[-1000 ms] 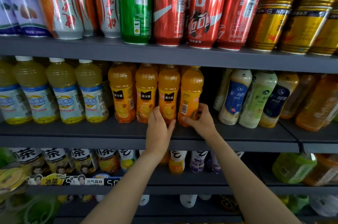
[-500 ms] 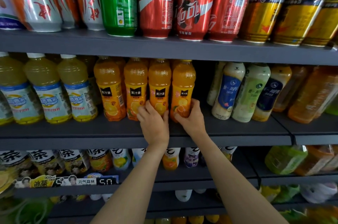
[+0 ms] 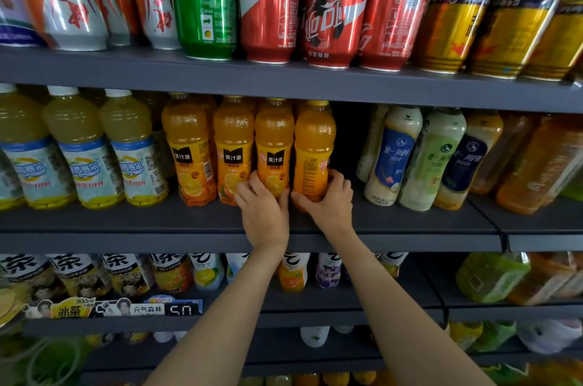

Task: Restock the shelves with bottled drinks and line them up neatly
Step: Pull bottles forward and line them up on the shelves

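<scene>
Head view, facing a drinks shelf (image 3: pixel 410 221). Four orange juice bottles stand upright in a front row at the centre of the middle shelf, touching side by side.

Right hand (image 3: pixel 331 204): grasping the rightmost juice bottle (image 3: pixel 312 152) low on its body, fingers wrapped round its 3 o'clock side, thumb across the front near the base. This bottle's label is turned sideways; barcode text faces front.

Left hand (image 3: pixel 265 212): fingers spread and lightly curled against the base of the third juice bottle (image 3: pixel 273 149), fingertips also reaching the second juice bottle (image 3: pixel 232 149). Whether it grips or only presses, cannot tell.

First juice bottle (image 3: pixel 189 152) at 9 o'clock of the row, untouched.

Surroundings: pale yellow drink bottles (image 3: pixel 79 149) at 9 o'clock on the same shelf; milk tea bottles (image 3: pixel 394 152) at 3 o'clock, tilted, well apart from the juice row with a dark gap between. Upper shelf at 12 o'clock: red cans (image 3: pixel 331 7), a green can (image 3: pixel 205 0), gold cans (image 3: pixel 457 16). Lower shelf at 6 o'clock: tea bottles (image 3: pixel 79 272) and a price tag strip (image 3: pixel 126 310).
</scene>
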Tool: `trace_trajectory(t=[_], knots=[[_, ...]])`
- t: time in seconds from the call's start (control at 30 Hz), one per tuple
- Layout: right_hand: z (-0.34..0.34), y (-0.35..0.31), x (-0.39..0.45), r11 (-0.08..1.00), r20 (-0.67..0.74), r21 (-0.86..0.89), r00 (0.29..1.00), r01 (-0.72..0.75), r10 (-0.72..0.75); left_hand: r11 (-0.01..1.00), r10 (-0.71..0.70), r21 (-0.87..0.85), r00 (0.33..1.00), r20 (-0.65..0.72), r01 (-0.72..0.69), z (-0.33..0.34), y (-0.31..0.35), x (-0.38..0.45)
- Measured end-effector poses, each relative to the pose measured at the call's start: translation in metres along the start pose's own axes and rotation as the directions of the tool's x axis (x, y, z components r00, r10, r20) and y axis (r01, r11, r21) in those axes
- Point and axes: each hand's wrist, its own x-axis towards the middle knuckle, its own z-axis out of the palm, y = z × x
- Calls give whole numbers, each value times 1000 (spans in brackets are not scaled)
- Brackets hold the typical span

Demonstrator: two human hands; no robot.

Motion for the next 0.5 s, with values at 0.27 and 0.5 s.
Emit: trace_trajectory(t=[0.27, 0.5], knots=[[-9, 2, 2, 984, 103, 172, 995, -33, 15, 1000, -5, -10, 1000, 14, 5, -3, 2, 0], [-2, 0, -1, 998, 25, 50, 999, 38, -39, 1000, -4, 18, 1000, 28, 4, -2, 1, 0]])
